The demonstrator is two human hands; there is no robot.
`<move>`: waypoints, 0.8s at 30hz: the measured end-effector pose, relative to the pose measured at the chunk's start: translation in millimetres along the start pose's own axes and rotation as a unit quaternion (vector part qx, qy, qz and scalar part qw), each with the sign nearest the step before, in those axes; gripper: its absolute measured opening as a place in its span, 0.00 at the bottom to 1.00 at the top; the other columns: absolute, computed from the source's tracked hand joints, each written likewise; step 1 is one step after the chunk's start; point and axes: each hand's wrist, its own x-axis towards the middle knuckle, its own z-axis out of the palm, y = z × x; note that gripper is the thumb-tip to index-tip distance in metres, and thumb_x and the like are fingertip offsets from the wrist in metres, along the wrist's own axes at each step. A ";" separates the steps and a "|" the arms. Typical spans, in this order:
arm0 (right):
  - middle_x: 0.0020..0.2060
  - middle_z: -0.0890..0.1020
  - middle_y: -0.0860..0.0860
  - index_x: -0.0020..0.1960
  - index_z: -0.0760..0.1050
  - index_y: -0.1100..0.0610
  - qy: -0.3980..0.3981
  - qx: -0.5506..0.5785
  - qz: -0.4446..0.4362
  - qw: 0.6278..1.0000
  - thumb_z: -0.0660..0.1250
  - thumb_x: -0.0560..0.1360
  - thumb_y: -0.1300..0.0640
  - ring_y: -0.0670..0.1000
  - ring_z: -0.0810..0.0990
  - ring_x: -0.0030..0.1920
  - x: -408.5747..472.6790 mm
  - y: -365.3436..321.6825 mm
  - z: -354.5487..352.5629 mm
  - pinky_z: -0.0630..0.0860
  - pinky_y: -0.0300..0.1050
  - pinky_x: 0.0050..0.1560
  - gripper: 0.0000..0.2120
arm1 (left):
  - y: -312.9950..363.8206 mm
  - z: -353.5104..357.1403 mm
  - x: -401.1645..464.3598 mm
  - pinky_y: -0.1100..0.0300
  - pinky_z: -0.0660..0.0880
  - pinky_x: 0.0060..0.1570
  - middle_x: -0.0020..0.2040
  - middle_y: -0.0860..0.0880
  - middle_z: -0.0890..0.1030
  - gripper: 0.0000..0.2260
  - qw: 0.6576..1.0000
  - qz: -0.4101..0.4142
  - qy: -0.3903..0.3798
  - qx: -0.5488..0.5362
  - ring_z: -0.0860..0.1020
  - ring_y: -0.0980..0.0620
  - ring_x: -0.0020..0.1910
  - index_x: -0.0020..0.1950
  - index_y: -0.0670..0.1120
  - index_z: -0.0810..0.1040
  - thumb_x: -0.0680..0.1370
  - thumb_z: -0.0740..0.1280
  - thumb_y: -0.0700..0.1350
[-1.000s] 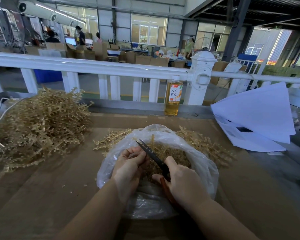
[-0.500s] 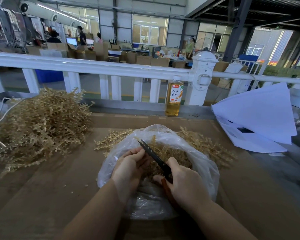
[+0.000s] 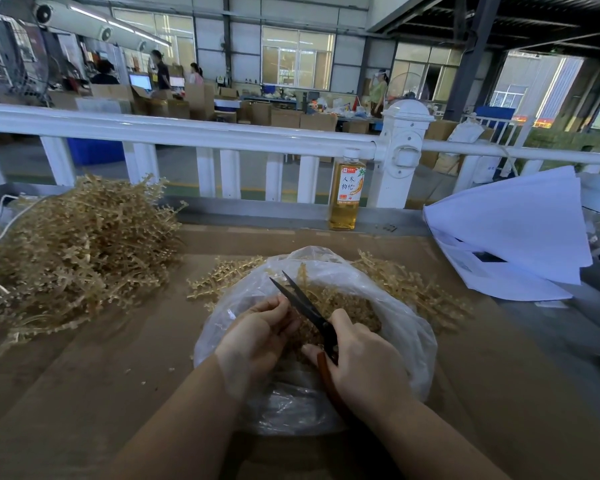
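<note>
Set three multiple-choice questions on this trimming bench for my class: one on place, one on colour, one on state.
1. Where does the bottle stand? A in the bag; B by the white fence post; C on the papers.
2. The handle of the scissors is: A blue; B reddish-brown; C white.
3. The right hand: A lies flat; B holds the bottle; C grips the scissors.
Answers: B, it stands beside the post; B, reddish-brown shows beside the thumb; C, its fingers curl round the handles.
</note>
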 end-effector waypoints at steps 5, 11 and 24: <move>0.41 0.72 0.44 0.54 0.60 0.45 0.001 -0.005 -0.013 1.000 0.53 0.76 0.33 0.47 0.75 0.44 -0.6 0.9 -0.8 0.63 0.38 0.40 0.17 | 1.0 3.4 -0.6 0.57 0.76 0.42 0.40 0.41 0.82 0.10 1.000 0.001 0.019 -0.009 0.80 0.47 0.44 0.39 0.39 0.76 0.78 0.60 0.31; 0.44 0.74 0.45 0.56 0.61 0.45 0.013 0.000 -0.009 1.000 0.54 0.75 0.33 0.46 0.75 0.45 -3.1 -0.1 1.4 0.65 0.38 0.40 0.18 | 0.1 8.7 -2.1 0.59 0.75 0.41 0.41 0.42 0.80 0.11 0.999 0.017 0.041 -0.016 0.79 0.49 0.41 0.40 0.39 0.74 0.79 0.58 0.32; 0.42 0.76 0.45 0.54 0.62 0.47 -0.019 0.035 -0.012 0.999 0.56 0.77 0.35 0.46 0.77 0.43 4.5 0.5 -6.9 0.70 0.39 0.41 0.17 | 0.7 8.7 -3.5 0.61 0.77 0.38 0.34 0.45 0.83 0.17 0.999 0.019 0.011 0.027 0.80 0.50 0.38 0.31 0.42 0.76 0.78 0.60 0.31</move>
